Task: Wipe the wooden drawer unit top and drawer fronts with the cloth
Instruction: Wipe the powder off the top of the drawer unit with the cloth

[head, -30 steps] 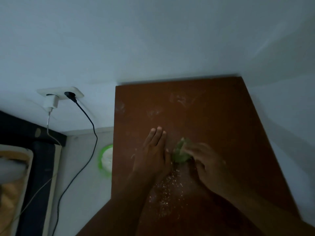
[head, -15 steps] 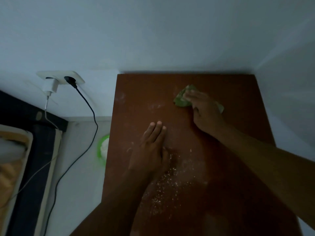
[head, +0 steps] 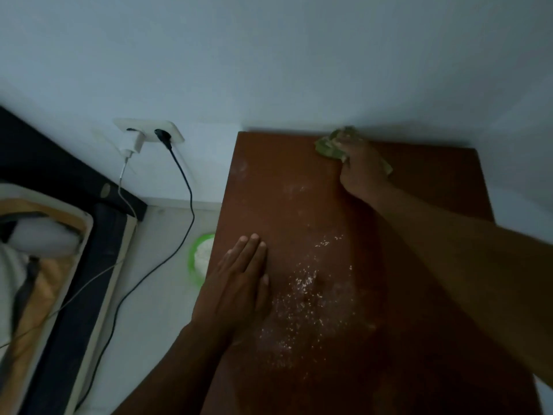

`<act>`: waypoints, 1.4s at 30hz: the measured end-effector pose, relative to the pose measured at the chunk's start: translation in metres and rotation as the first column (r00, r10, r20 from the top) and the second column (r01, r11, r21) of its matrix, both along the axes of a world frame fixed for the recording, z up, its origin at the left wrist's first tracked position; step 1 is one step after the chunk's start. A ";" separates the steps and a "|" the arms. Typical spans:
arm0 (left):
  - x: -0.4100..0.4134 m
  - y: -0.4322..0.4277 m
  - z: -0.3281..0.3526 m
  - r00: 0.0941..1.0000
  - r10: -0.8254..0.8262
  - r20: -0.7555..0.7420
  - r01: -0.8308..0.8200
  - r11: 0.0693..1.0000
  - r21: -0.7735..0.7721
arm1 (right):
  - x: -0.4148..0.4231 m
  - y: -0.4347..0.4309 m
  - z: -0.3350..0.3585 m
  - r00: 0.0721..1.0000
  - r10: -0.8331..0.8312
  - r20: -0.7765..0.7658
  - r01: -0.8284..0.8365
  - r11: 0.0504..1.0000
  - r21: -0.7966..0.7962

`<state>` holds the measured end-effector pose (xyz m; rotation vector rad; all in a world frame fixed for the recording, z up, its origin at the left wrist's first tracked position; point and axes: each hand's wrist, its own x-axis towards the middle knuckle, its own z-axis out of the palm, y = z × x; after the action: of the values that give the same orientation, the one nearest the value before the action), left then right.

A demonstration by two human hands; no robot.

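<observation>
Your right hand (head: 360,167) presses the green cloth (head: 330,145) against the far edge of the drawer unit top (head: 419,181) — its fingers are hidden in the folds. Your left hand (head: 236,287) lies flat, fingers together; the drawer fronts are out of sight.

Two hands show: the left hand (head: 239,283) at lower centre of the frame and the right hand (head: 360,167) at upper right. There is one green cloth (head: 329,145), at the top right. One wooden drawer unit top (head: 419,190) fills the middle and lower right. At upper left sits one wall socket plate (head: 176,133) carrying two plugs: one white charger (head: 133,142) and one black plug (head: 163,136). Two cables hang from them, one white cable (head: 119,190) and one black cable (head: 185,187). One green-rimmed round container (head: 200,256) lies on the floor at centre left.
</observation>
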<state>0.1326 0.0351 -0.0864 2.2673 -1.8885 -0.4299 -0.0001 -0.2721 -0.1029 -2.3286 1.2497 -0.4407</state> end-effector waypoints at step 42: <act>0.028 0.073 0.001 0.966 0.079 -0.247 -0.089 0.996 -0.030 | 0.116 0.087 0.036 0.982 0.130 0.136 -0.127 0.991 -0.031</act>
<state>0.1602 0.1076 -0.0854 2.1451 -1.6590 -0.6218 0.1156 -0.1847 -0.0667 -2.3367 1.0288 -0.5629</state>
